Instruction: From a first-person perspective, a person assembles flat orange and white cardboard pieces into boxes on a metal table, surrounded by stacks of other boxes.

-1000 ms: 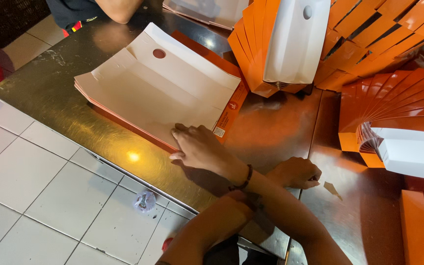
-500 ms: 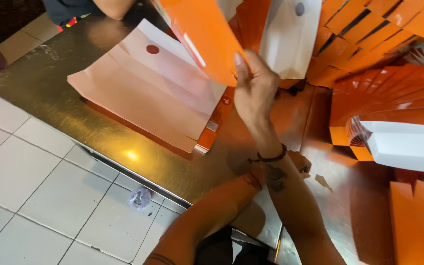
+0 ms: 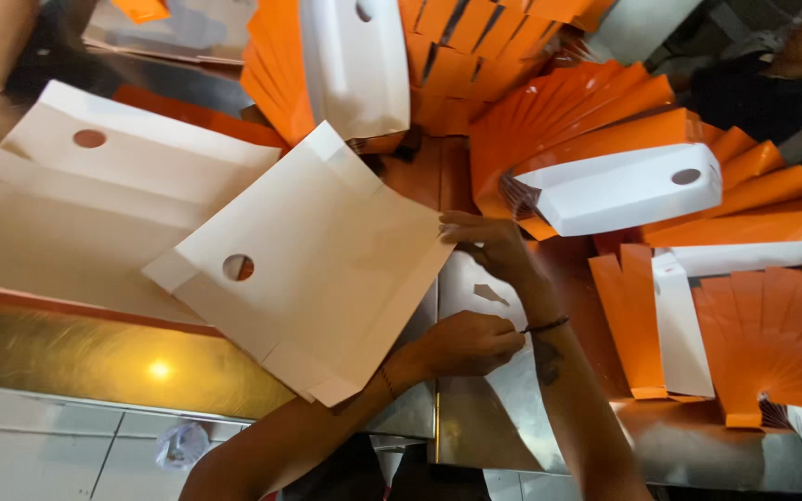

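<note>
In the head view, a flat white cardboard blank (image 3: 313, 264) lies tilted on the metal surface (image 3: 76, 357), one round hole punched near its lower left edge. The right hand (image 3: 489, 243) pinches this blank's right edge with its fingertips, thumb beneath. The left hand (image 3: 461, 343), just below the blank's lower right edge, is curled into a loose fist on the surface; whether it grips anything cannot be told.

Left of the blank, partly under it, sits a stack of like white sheets (image 3: 76, 209) with one hole showing and orange edges peeking out below. The blank's lower corner reaches nearly to the surface's front edge; beyond that edge lies a tiled floor (image 3: 39, 445) with a crumpled scrap (image 3: 178, 443).

Right of the blank, fanned rows of folded orange cartons (image 3: 596, 121) crowd the surface, leaving only a narrow bare strip of shiny, brushed metal around the hands. Two folded white cartons lie on the fans, one above the blank (image 3: 355, 60), one to its right (image 3: 624, 186).
</note>
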